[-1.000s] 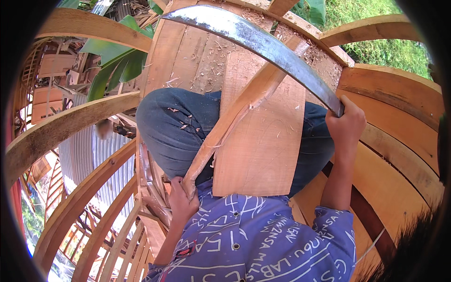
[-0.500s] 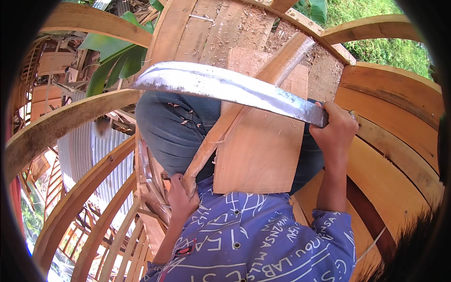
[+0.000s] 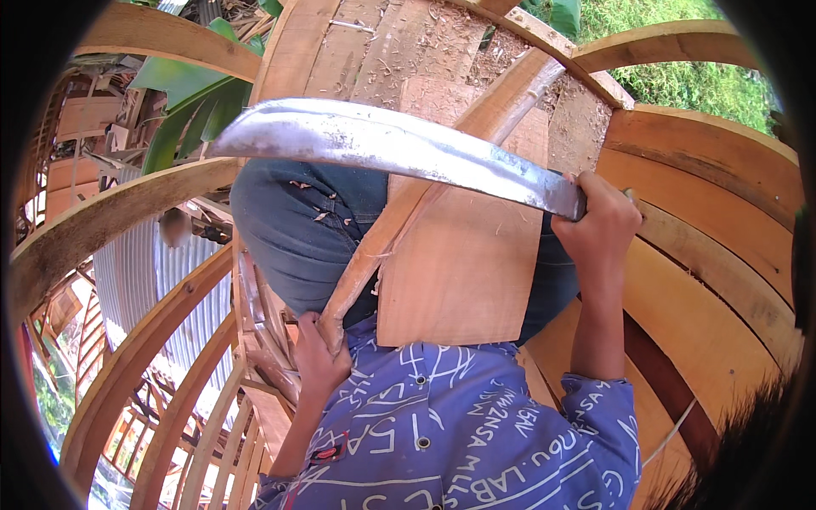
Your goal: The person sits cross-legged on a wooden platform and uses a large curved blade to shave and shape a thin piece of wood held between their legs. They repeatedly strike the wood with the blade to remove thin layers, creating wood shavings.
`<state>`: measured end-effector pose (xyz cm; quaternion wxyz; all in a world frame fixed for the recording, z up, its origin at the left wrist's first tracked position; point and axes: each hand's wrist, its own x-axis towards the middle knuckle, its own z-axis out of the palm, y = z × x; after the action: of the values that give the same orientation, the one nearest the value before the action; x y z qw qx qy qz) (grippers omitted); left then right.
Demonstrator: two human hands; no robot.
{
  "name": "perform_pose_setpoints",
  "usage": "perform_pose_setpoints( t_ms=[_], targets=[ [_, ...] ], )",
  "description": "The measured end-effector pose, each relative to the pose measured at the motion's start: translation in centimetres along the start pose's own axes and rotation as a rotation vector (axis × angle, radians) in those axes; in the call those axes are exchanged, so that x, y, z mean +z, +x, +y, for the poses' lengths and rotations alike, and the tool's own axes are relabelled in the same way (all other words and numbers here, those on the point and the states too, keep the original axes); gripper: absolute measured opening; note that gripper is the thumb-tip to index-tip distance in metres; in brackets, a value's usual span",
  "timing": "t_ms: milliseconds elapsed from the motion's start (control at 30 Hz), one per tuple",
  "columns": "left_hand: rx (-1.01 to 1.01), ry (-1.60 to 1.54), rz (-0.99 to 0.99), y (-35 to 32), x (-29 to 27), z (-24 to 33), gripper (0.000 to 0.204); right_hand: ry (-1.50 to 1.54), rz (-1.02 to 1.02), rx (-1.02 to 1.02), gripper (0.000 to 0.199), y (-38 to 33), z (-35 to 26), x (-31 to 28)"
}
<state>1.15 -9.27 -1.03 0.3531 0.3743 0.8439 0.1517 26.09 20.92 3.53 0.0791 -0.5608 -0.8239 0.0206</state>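
A broad, slightly curved machete (image 3: 399, 151) spans the middle of the view, its tip at the left over my knee. My right hand (image 3: 602, 214) is wrapped round its handle end. A long, rough-hewn wooden pole (image 3: 387, 234) slants from the lower left to the far right, passing beneath the blade. My left hand (image 3: 321, 355) grips its narrow near end beside my waist. Under the pole lies a flat wooden board (image 3: 463, 272) across my lap, between my bent legs. The handle itself is mostly hidden by my right fingers.
Planks strewn with wood shavings (image 3: 382, 72) form the floor ahead. Curved timber ribs (image 3: 149, 314) rise on the left, and side planking (image 3: 705, 221) closes in the right. Corrugated metal sheets (image 3: 183, 280) and a large green leaf (image 3: 191, 93) show beyond the left ribs.
The whole view has shifted slightly, so things sit a little farther left. Both hands keep their holds, and the blade stays across the pole in nearly the same position.
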Motion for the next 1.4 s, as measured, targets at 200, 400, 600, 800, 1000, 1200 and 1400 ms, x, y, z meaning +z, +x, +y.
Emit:
perform_pose_setpoints(
  t_ms=[200,400,600,800,1000,1200,1400],
  targets=[
    [0.034,0.031,0.009,0.2,0.3,0.2,0.049,-0.016,-0.01,0.071,0.016,0.0,1.1,0.8],
    [0.003,0.013,0.023,-0.2,0.3,-0.3,0.049,-0.096,0.051,0.035,0.014,1.1,0.7,0.3],
    [0.002,-0.006,-0.019,0.3,0.3,-0.1,0.051,0.005,-0.042,0.123,0.014,0.0,0.8,0.5],
    [-0.013,0.027,0.006,0.2,0.0,0.9,0.05,-0.118,0.017,0.035,0.017,1.1,2.3,0.5],
    [0.017,0.024,0.022,0.1,0.2,0.2,0.05,-0.02,0.004,0.008,0.014,-0.6,0.8,0.3],
    [0.005,0.057,-0.001,-0.1,0.0,0.4,0.051,-0.19,0.057,0.135,0.014,0.6,3.7,1.2],
    [0.01,0.03,-0.009,0.2,-0.1,-0.1,0.049,-0.097,0.066,0.039,0.014,1.4,2.5,0.4]
  ],
)
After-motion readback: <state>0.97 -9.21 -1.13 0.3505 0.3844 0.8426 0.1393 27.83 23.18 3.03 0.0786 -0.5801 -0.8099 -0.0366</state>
